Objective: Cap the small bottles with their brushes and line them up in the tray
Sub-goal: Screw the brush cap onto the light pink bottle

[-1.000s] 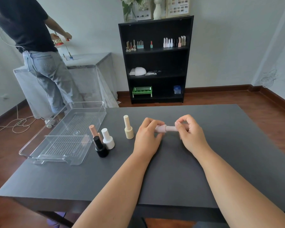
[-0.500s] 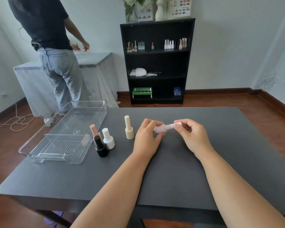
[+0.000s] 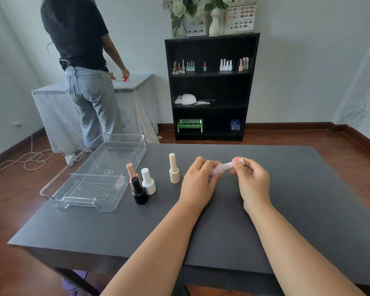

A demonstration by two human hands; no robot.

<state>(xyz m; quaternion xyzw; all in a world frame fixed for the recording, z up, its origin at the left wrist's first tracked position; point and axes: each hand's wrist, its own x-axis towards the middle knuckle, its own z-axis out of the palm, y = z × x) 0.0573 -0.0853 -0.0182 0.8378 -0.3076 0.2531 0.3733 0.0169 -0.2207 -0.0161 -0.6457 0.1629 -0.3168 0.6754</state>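
I count five small bottles on the dark grey worktop (image 3: 222, 221). Four stand upright and capped left of my hands: a peach-pink bottle (image 3: 131, 172), a black round bottle (image 3: 138, 191) just in front of it, a white round bottle (image 3: 148, 182) touching or just beside the black one, and a cream bottle with a ribbed tall cap (image 3: 174, 169) standing apart to their right. The fifth, a pale pink bottle (image 3: 216, 169), lies tilted between my two hands above the middle of the worktop. My left hand (image 3: 199, 182) has its fingers curled round the bottle's body; my right hand (image 3: 251, 178) pinches its pale cap (image 3: 233, 164) with thumb and fingertips. I cannot tell if the cap is fully seated. One clear plastic ribbed tray (image 3: 77, 201) sits at the far left of the worktop, holding no bottles. Beyond it, one person in a black top and jeans (image 3: 83, 67) stands at a covered table, and one black shelf unit (image 3: 210, 86) lines the far wall.
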